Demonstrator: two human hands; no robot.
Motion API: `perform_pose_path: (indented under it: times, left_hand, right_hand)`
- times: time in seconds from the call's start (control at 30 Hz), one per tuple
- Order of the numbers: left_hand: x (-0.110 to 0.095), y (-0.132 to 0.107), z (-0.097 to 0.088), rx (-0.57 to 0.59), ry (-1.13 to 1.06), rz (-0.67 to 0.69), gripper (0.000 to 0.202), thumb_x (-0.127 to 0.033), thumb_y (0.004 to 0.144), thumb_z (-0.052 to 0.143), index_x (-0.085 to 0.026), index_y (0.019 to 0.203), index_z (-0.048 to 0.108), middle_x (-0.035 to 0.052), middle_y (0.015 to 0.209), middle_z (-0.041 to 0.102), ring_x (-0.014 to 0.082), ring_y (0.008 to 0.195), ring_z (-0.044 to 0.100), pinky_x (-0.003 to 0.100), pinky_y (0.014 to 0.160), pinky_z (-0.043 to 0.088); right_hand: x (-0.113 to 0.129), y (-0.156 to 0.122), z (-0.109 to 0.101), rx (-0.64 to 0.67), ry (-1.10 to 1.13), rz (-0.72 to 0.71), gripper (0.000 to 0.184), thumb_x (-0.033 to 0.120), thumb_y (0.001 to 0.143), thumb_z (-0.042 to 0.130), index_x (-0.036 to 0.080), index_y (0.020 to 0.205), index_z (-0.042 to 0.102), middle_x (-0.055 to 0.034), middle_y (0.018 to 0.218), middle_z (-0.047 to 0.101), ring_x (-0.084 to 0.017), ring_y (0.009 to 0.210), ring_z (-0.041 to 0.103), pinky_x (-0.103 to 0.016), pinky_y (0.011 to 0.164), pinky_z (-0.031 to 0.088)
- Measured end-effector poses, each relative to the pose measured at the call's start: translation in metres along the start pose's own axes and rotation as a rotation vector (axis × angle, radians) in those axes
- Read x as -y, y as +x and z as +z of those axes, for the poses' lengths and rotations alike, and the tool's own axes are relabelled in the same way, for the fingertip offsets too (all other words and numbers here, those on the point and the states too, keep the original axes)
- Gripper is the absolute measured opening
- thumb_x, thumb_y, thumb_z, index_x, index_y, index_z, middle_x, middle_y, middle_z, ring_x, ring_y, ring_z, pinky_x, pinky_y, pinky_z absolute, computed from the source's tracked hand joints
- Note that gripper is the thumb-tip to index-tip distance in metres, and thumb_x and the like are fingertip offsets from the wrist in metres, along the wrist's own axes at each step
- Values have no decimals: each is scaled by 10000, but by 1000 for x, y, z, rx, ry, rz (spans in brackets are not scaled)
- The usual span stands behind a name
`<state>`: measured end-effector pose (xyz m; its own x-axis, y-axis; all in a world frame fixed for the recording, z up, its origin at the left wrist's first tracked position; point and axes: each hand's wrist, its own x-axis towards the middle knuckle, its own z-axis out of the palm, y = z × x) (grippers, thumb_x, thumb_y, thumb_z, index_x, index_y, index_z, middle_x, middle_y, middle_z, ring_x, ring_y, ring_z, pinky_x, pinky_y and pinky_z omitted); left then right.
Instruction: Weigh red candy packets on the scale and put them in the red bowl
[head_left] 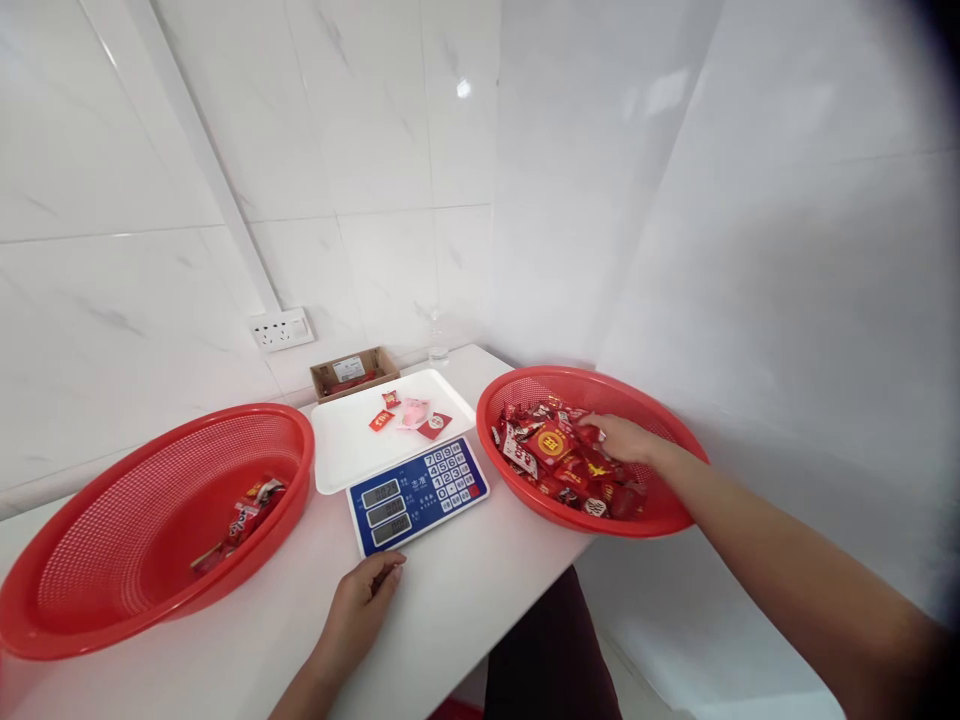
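My right hand (621, 438) reaches into the right red plastic basket (682, 430), touching a heap of small wrapped sweets (555, 445) in mostly red wrappers. Its fingertips are partly hidden among them, so I cannot tell whether it grips one. On the white table, just in front of the digital scale (409, 508), my left hand (364, 598) rests with its fingers curled in and nothing visible in them. The scale's white tray (341, 450) carries several packets: small red ones (382, 420), a pink one (414, 412) and a dark red one (435, 427).
At the left stands another red basket (300, 440) with a few wrapped sticks or packets (251, 515) inside. Behind the scale sit a small cardboard box (322, 380) and a clear bottle (438, 345). A wall socket (281, 329) is above. Walls close off the back and right.
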<state>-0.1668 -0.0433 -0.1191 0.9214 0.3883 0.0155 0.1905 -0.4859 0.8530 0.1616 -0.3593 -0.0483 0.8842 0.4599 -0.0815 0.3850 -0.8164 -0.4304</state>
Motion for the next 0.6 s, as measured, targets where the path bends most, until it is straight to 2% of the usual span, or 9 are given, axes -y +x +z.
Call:
perform_pose_path:
  times: [0.17, 0.27, 0.43, 0.6]
  left_hand:
    - [-2, 1, -1, 16, 11, -8, 320, -450, 790, 470, -200, 922, 621, 26, 859, 664, 200, 794, 608, 287, 713, 473]
    - [-2, 1, -1, 10, 16, -5, 309, -445, 788, 479, -207, 920, 626, 20, 868, 668, 203, 805, 611, 288, 708, 477]
    - [-3, 1, -2, 21, 23, -1, 317, -444, 796, 468, -203, 937, 617, 24, 874, 665, 207, 822, 612, 296, 716, 475]
    - [-4, 1, -3, 39, 31, -13, 328, -451, 799, 448, -200, 939, 609, 26, 885, 660, 206, 841, 605, 298, 738, 469]
  right_hand:
    - [13, -3, -13, -43, 431, -4, 480, 175, 791, 493, 241, 1254, 381, -54, 1073, 596, -150, 879, 616, -256, 741, 518]
    - [20, -5, -17, -58, 594, 23, 420, 177, 828, 444, 238, 1237, 374, -62, 1078, 591, -138, 869, 624, -253, 736, 533]
    - [29, -5, -20, -63, 639, 90, 470, 249, 846, 447, 165, 1292, 325, -140, 1159, 552, -163, 797, 641, -302, 715, 549]
    - [33, -10, -26, 7, 539, 6, 594, 441, 889, 324, 212, 1394, 110, -108, 1351, 421, -154, 1043, 572, -255, 820, 507]
